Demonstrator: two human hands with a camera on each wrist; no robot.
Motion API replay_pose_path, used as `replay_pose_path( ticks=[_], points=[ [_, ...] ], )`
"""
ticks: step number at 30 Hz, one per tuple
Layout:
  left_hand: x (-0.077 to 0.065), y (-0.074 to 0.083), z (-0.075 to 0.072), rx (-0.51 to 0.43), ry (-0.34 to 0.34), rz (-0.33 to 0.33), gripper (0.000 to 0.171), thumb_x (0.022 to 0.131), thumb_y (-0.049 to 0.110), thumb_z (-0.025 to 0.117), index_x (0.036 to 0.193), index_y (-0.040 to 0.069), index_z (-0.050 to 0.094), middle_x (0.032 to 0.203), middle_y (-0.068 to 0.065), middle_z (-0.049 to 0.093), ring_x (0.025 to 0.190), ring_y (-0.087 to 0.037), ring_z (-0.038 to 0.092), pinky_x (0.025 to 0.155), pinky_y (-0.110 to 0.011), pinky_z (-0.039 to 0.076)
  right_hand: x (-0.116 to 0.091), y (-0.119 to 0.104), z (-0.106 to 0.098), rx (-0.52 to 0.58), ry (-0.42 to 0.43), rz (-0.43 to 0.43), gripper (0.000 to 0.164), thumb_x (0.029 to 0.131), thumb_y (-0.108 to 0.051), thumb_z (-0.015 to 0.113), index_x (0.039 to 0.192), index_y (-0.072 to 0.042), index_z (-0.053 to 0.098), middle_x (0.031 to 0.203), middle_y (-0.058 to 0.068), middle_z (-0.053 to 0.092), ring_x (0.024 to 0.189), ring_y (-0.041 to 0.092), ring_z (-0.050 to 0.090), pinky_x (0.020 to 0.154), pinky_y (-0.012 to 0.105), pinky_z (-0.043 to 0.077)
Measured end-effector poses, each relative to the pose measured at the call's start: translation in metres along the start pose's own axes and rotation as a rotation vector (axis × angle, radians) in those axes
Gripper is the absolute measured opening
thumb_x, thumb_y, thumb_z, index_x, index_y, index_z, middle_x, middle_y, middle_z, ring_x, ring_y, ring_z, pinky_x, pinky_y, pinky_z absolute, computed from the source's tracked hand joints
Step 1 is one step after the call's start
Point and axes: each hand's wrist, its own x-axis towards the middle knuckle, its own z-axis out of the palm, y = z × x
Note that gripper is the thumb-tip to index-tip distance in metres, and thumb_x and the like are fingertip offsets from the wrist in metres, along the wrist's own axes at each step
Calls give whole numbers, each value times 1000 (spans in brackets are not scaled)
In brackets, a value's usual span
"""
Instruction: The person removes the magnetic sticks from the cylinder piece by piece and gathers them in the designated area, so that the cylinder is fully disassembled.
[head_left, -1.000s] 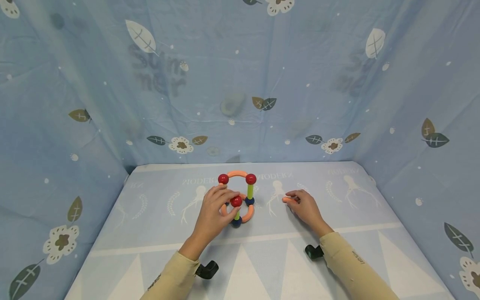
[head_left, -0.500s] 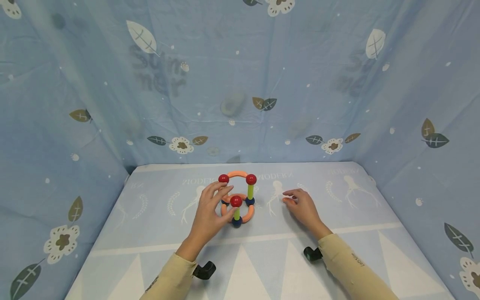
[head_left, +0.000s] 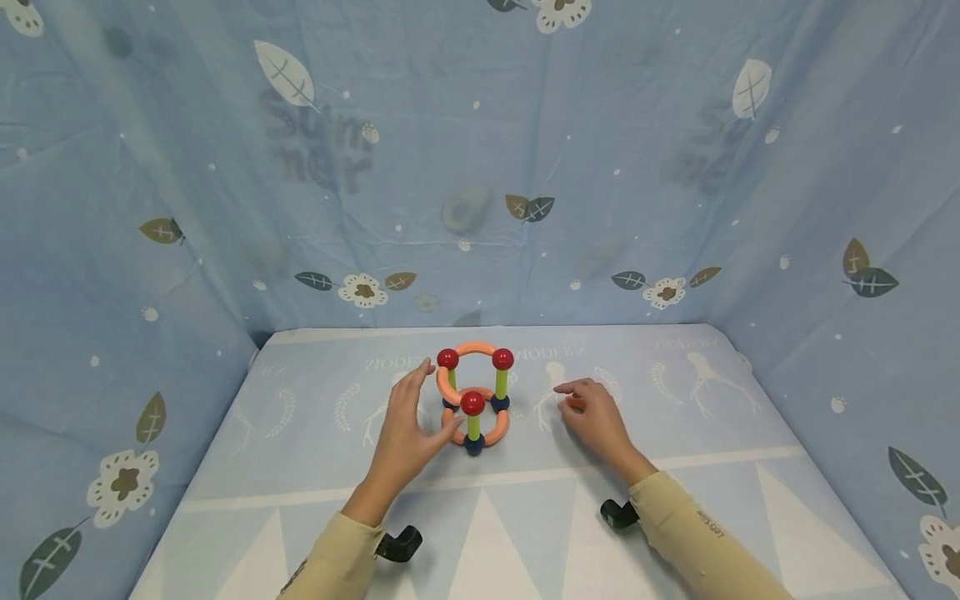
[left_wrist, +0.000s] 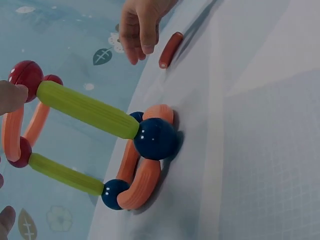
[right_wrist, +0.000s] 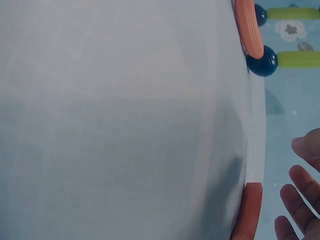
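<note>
A magnetic rod-and-ball frame stands on the table. Navy balls and curved orange rods form its base. Green rods rise upright to red balls, with curved orange rods along the back and left of the top. My left hand is spread at the frame's left side, thumb near the front red ball; in the left wrist view that thumb overlaps the ball. My right hand hovers to the frame's right, fingers loosely bent, holding nothing. A loose curved orange rod lies on the table below it, hidden in the head view.
A pale blue patterned cloth covers the table. Blue printed curtains hang behind it and on both sides. Black wrist-worn pieces stick out from the cuffs.
My left fingers have come off the front red ball and spread away to the left, uncovering the top-left orange rod. My right hand has shifted slightly left, and the loose rod is now covered.
</note>
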Motion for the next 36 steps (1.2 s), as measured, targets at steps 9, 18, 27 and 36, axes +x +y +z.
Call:
replay_pose_path(
  ticks=[9,18,27,36],
  points=[
    [-7,-13,4,-4,-31,-78,89,86,25,83,158,10,33,144,-11,51,137,-30,44,111,-56,40,-6,-6,13,-42,9,-60,24,87,-9,77,111,-11,76,110,6,70,98,27,65,86,47,53],
    [-17,-33,11,-31,-94,-169,80,85,22,84,151,4,44,140,-14,55,134,-35,47,108,-58,42,-12,-17,26,-28,-70,-44,28,89,-12,79,116,-12,74,111,1,71,94,17,64,83,39,55],
    [-24,-48,17,-26,-170,-203,75,85,26,85,147,3,50,136,-12,58,129,-34,51,108,-55,42,-17,-30,35,-17,-150,30,41,88,-17,82,125,-11,68,112,3,70,93,15,63,83,38,55],
    [-26,-61,28,-24,-261,-281,77,84,36,85,146,6,52,144,-10,54,134,-30,49,113,-50,40,-17,-39,48,-3,-213,77,59,87,-26,83,139,-10,60,125,4,66,102,17,62,87,39,54]
  ],
)
